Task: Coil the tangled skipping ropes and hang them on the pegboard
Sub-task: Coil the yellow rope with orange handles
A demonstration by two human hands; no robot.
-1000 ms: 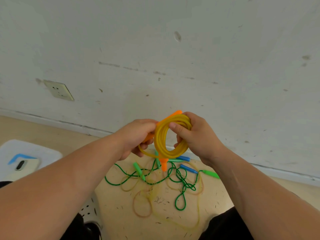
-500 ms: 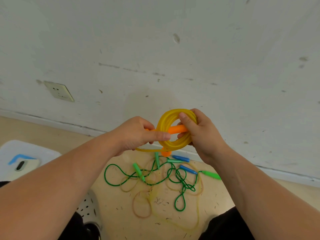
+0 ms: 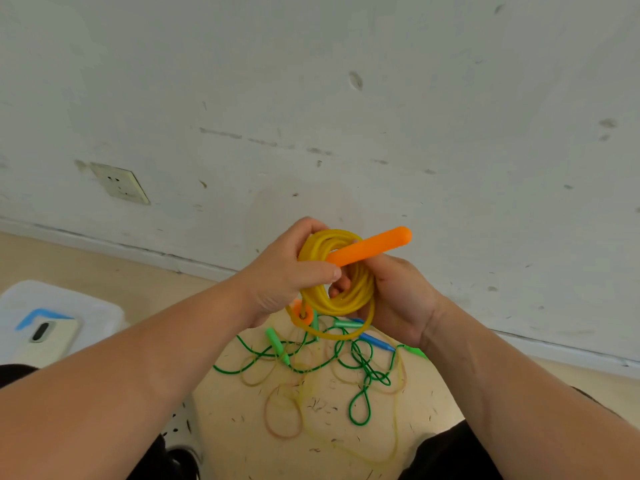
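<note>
A coiled yellow rope (image 3: 341,301) is held upright above the floor (image 3: 346,448). It is gripped on its left side by the left hand (image 3: 287,275), fingers and thumb curled round the strands, and clasped on its right by the right hand (image 3: 398,299), one fingertip showing through the coil's middle. An orange handle (image 3: 370,245) is seen poking through the coil up to the right, while a second orange handle (image 3: 302,314) hangs just below the left hand. A green rope (image 3: 360,403) lies tangled on the floor beneath, among pale loops (image 3: 282,415) and blue handles (image 3: 375,341).

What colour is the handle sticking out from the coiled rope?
Orange: the handle lies across the yellow coil; head view shows it plainly.
</note>
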